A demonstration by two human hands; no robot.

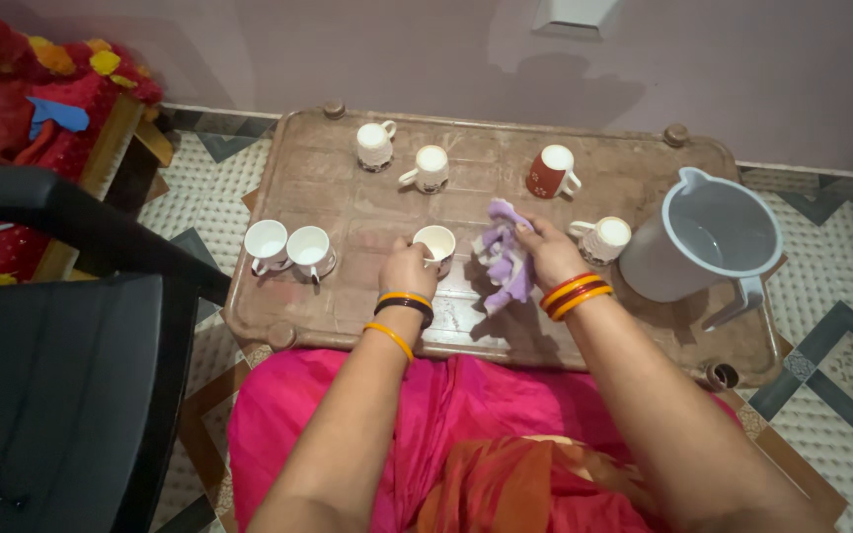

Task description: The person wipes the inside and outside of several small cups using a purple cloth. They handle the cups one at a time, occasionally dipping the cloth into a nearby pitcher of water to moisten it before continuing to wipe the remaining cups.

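Nearest the camera, a lap draped in pink and orange cloth [466,444] fills the lower middle of the view, and two forearms with orange and dark bangles reach from it over the near edge of a low brown tabletop [348,316].

Just past that near edge, the left hand [407,268] is closed around a small white cup [435,244], fingers wrapped on its side, the cup standing upright near the middle of the tabletop. Beside it, the right hand [548,250] grips a crumpled lilac cloth [505,259]; the cloth hangs from the fingers down to the tabletop, just right of the held cup and apart from it.

Toward the left edge, two more white cups [288,247] stand touching each other. Right of the right hand, a patterned white mug [604,238] stands close to a large grey plastic jug [713,242], which takes up the right end of the tabletop with its handle toward the near right corner.

Along the far edge stand a patterned cup [375,145], a white cup [429,168] and a red mug [551,173], well apart from the hands.

Off the tabletop to the left, a black chair [51,375] stands on the tiled floor [831,286].
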